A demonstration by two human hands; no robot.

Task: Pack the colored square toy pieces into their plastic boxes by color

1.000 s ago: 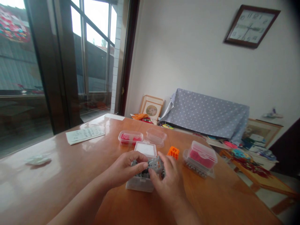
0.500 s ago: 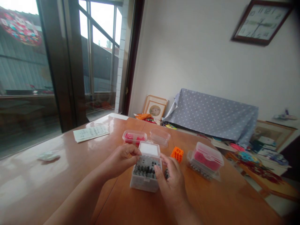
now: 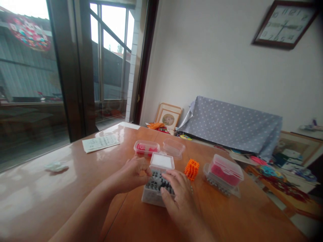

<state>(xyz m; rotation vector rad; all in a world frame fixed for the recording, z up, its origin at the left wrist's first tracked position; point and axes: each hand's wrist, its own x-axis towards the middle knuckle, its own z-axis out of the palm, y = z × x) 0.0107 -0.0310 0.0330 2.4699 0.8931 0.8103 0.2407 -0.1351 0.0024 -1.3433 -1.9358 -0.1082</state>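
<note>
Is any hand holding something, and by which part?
I cannot tell; left hand and right hand are at the plastic box of gray pieces, grips unclear.

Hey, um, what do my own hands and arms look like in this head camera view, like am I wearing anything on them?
Your left hand and right hand are both ungloved. Your left forearm and the shorter visible part of your right forearm show no sleeve, watch or bracelet. Finer finger details are too blurred to tell.
</note>
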